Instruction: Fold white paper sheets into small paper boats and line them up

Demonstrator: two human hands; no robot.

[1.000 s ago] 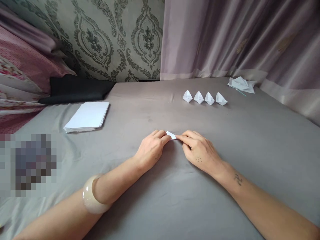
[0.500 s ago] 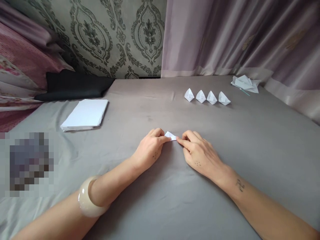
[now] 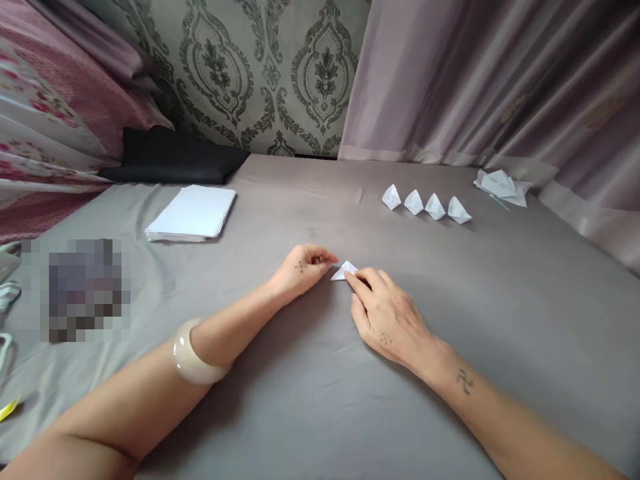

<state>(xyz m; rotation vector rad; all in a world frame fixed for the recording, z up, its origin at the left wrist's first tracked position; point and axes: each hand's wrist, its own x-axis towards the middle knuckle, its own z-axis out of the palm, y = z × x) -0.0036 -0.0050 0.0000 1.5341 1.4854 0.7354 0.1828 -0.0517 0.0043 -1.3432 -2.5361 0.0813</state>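
A small folded white paper triangle [image 3: 346, 268] lies on the grey cloth in front of me. My right hand [image 3: 387, 310] presses its index finger onto the right part of the paper, with the other fingers bent behind it and partly hiding that side. Just left of the paper is my left hand [image 3: 304, 268], turned on its side with loosely curled fingers. Its fingertips are close to the paper's upper left edge, and I see nothing held in them. A pale bangle [image 3: 193, 357] circles the left forearm.
Several folded paper boats [image 3: 413, 203] stand in a row at the back right. Beyond them lie loose folded papers [image 3: 501, 185] with a thin bluish stick. A stack of white sheets [image 3: 194, 210] sits back left, near a black cloth [image 3: 175, 158]. A pixelated patch covers something at left.
My left hand has let go of the paper and drawn slightly away, turning sideways. The right finger has shifted from the paper's right corner onto its face. The view has swung a little left.
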